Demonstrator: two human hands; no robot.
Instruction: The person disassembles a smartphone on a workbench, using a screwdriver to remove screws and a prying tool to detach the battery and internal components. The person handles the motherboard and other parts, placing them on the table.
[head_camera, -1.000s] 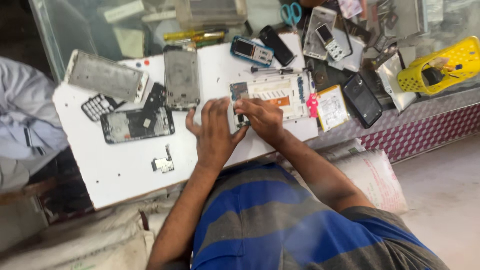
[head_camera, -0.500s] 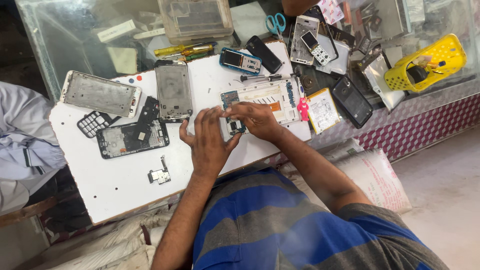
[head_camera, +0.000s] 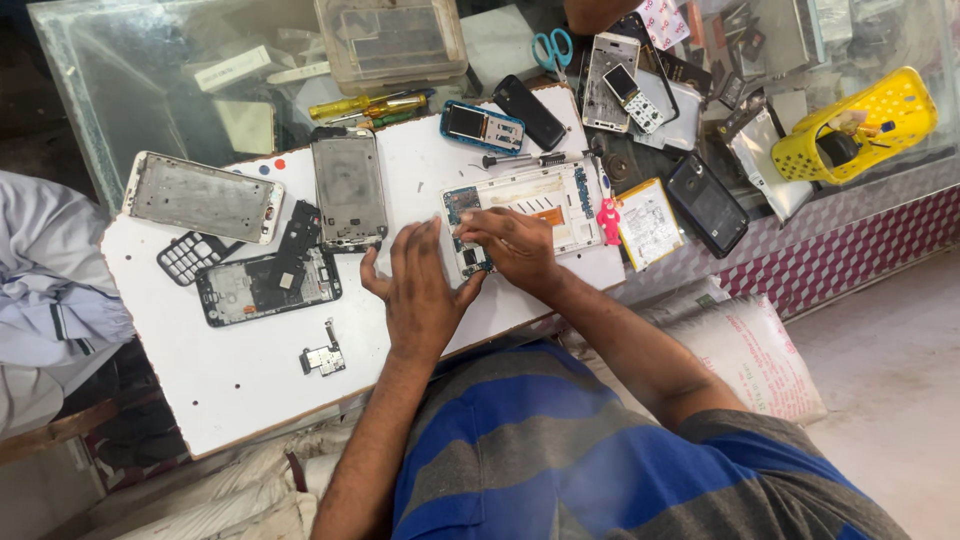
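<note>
Opened phone (head_camera: 525, 205) lies on white worktop (head_camera: 230, 370); your right hand (head_camera: 515, 245) pinches its circuit board, left hand (head_camera: 420, 295) flat, fingers spread, steadying beside.

White worktop (head_camera: 250, 390); under the right hand (head_camera: 515, 245), white phone frame (head_camera: 540, 200) with blue circuit board (head_camera: 465, 215); beyond it, pink figure (head_camera: 608, 221), yellow perforated case (head_camera: 880, 115), blue-handled scissors (head_camera: 552, 48).
</note>
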